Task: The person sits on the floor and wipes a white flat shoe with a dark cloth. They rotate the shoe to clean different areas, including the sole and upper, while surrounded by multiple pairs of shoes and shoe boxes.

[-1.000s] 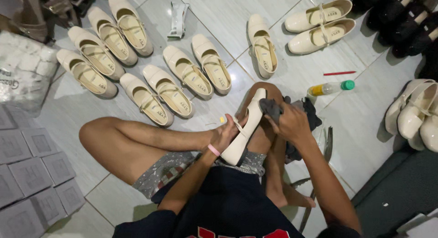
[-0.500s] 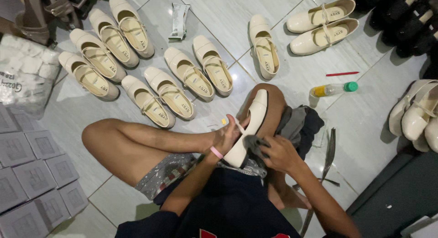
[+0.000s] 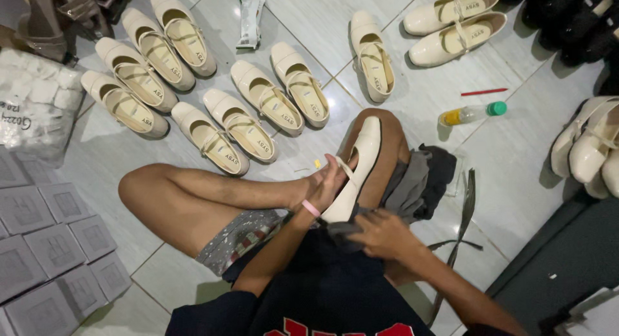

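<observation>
I sit on a tiled floor with my legs folded. My left hand (image 3: pixel 327 181) grips a cream strap shoe (image 3: pixel 358 163) that rests sole-down along my right knee, toe pointing away. My right hand (image 3: pixel 382 234) is low at the shoe's heel end, closed on a dark grey cloth (image 3: pixel 412 184) that drapes over my thigh and onto the floor. A pink band circles my left wrist.
Several cream strap shoes (image 3: pixel 251 114) lie in rows on the floor ahead, with more at the top right and right edge. A small bottle with a green cap (image 3: pixel 472 113) and a red pen lie to the right. Grey boxes (image 3: pixel 45 239) stack at left.
My right hand has moved down from the shoe's toe end near my knee to the heel end by my lap, carrying the grey cloth. The left hand keeps its hold on the shoe.
</observation>
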